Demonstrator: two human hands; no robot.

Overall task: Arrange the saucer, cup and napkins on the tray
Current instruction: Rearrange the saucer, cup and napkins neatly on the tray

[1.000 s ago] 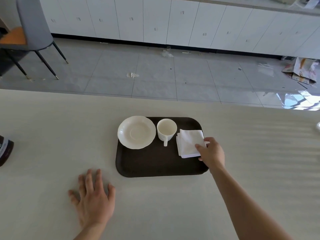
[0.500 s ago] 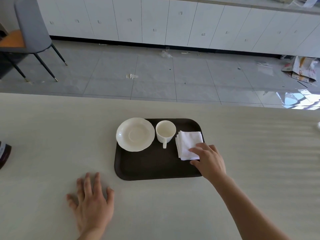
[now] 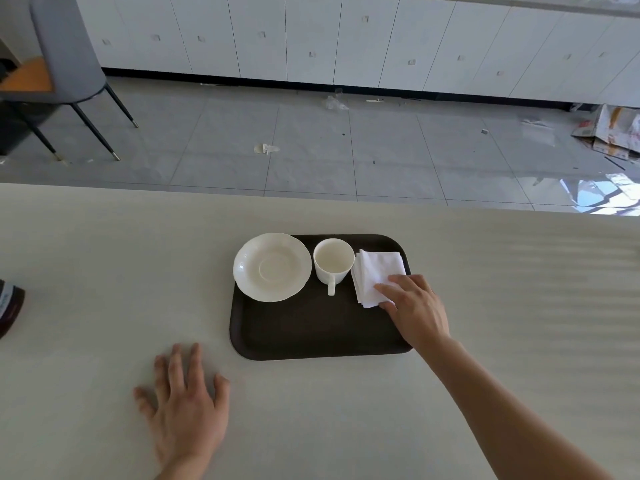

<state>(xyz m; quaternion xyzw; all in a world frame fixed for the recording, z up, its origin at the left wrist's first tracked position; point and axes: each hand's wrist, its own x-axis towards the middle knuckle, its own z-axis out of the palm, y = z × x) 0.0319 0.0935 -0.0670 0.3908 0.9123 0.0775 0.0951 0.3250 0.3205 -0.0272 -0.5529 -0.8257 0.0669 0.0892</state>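
Observation:
A dark brown tray [image 3: 311, 330] lies on the pale table. On its far left sits a white saucer [image 3: 272, 266], overhanging the tray's left edge. An empty white cup [image 3: 333, 260] stands upright beside it, handle toward me. A stack of white folded napkins [image 3: 375, 273] lies at the tray's far right. My right hand [image 3: 414, 310] rests on the napkins' near right corner, fingers on top and thumb at the edge. My left hand [image 3: 185, 403] lies flat on the table, fingers spread, left of the tray's near corner.
A dark brown object [image 3: 8, 308] pokes in at the table's left edge. Beyond the table's far edge lie a tiled floor with scraps of litter, a grey chair [image 3: 65, 64] at the far left, and white cabinets [image 3: 346, 39].
My right hand slid from the napkins' right edge onto their near corner. The napkin stack has shifted slightly. My left hand has stayed flat on the table.

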